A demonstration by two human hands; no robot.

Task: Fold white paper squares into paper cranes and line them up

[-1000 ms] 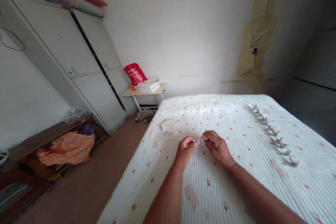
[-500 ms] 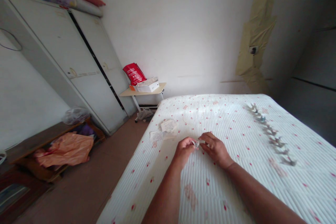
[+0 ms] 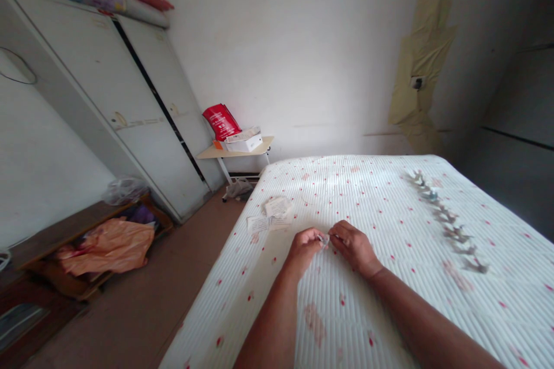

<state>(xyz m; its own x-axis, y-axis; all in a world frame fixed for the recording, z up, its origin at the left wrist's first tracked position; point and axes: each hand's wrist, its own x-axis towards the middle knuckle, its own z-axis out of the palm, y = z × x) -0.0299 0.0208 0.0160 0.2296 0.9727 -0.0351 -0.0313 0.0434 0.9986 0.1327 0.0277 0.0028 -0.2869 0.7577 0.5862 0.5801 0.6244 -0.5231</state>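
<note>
Over the middle of the bed, my left hand (image 3: 305, 246) pinches a small piece of folded paper (image 3: 324, 238) between thumb and fingers. My right hand (image 3: 354, 245) meets it from the other side, fingertips closed together on the paper's right end. The folds are too small to make out. Left of my hands lie several printed paper pieces (image 3: 279, 206), partly overlapping. Far to the right, a row of small folded paper figures (image 3: 450, 216) runs slantwise along the bed; they resemble paper cranes.
The bed has a white ribbed cover (image 3: 346, 311) with red dots. Beyond its far left corner stands a small table (image 3: 210, 153) bearing a red bag (image 3: 221, 121) and a white box (image 3: 249, 143). A wardrobe (image 3: 130, 86) and a low wooden shelf (image 3: 38, 236) stand at left.
My right hand's fingers have drawn closer together and folded down onto the paper's right end, which showed between them before. My left hand has stayed nearly in place.
</note>
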